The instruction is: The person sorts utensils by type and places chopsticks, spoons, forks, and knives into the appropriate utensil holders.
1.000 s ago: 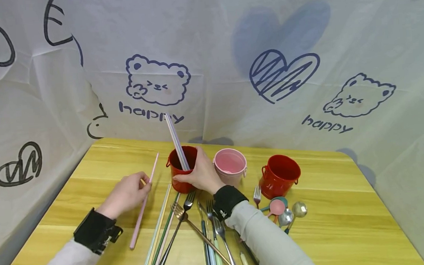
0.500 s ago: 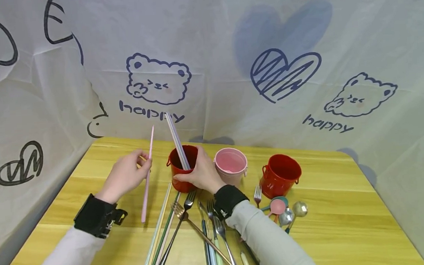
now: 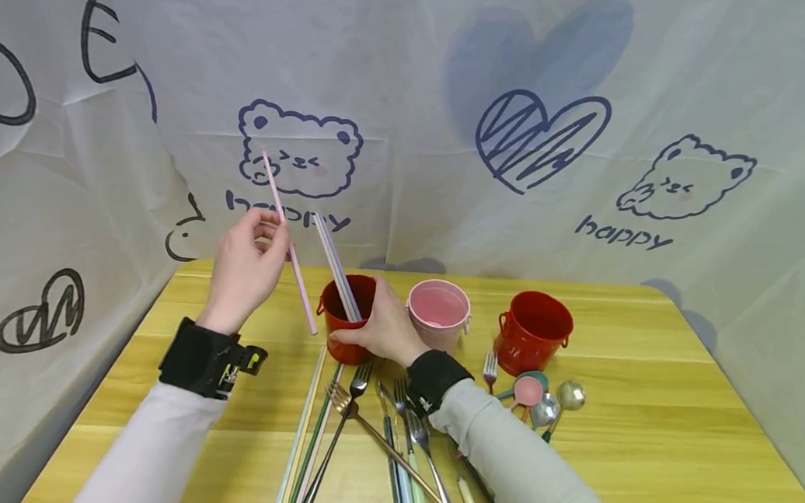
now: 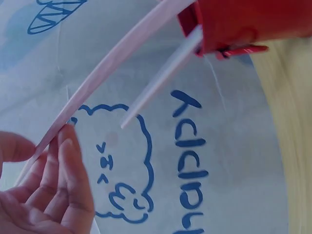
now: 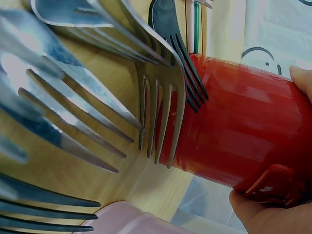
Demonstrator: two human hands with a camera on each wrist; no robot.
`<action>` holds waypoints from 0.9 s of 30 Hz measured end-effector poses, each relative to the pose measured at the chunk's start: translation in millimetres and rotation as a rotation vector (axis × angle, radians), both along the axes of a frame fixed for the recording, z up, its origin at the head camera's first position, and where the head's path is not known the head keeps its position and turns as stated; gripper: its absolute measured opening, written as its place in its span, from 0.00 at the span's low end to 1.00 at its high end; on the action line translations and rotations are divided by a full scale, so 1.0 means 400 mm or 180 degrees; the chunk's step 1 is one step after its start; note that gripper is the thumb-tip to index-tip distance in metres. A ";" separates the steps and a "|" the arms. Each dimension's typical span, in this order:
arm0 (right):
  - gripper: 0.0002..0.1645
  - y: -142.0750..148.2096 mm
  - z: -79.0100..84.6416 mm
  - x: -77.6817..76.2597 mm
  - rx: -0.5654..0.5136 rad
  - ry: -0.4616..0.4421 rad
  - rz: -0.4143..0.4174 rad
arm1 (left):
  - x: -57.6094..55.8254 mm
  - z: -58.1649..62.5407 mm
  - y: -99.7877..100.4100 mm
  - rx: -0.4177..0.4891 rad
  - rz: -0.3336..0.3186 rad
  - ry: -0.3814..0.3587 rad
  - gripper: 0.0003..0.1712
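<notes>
My left hand (image 3: 245, 262) pinches a pink chopstick (image 3: 297, 273) between thumb and fingers, raised above the table. The chopstick leans, its lower end just left of a small red bucket (image 3: 339, 342). My right hand (image 3: 392, 326) grips that bucket by its rim and side. Inside the bucket, pale chopsticks (image 3: 333, 260) stand tilted to the left. In the left wrist view, the pink chopstick (image 4: 97, 80) overlaps the bucket's edge. The right wrist view has fork tines (image 5: 163, 124) close beside the red bucket (image 5: 243, 117), with thumb and a finger on its sides.
A pink bucket (image 3: 438, 311) and a second red bucket (image 3: 531, 336) stand to the right. Several spoons (image 3: 528, 392) lie in front of them. Chopsticks (image 3: 297, 446), forks (image 3: 339, 400) and other cutlery lie across the front of the wooden table (image 3: 653, 421).
My left hand has lifted the pink chopstick off the table, up and toward the bucket. The chopstick's top now leans left. My right hand has stayed on the red bucket.
</notes>
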State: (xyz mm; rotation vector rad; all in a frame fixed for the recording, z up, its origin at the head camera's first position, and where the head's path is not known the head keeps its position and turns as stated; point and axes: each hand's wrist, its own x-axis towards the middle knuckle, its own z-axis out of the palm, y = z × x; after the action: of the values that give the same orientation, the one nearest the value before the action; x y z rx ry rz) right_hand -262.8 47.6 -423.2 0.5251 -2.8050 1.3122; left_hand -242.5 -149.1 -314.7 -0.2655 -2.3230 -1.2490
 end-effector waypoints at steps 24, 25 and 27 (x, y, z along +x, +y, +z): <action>0.54 0.000 -0.004 -0.001 0.0021 0.0108 0.0070 | -0.034 -0.197 0.051 -0.0431 -0.0045 -0.0476 0.12; 0.53 0.000 -0.005 -0.002 0.0015 0.0115 0.0073 | -0.031 -0.204 0.049 -0.0448 -0.0053 -0.0477 0.12; 0.53 0.001 -0.006 -0.003 0.0007 0.0124 0.0067 | -0.024 -0.214 0.043 -0.0491 -0.0072 -0.0478 0.12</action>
State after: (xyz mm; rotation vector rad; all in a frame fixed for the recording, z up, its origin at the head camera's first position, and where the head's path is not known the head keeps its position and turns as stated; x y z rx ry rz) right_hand -264.1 48.1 -425.5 0.5753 -2.7776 1.2882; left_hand -252.0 -131.9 -400.2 -0.2582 -2.5564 -1.1367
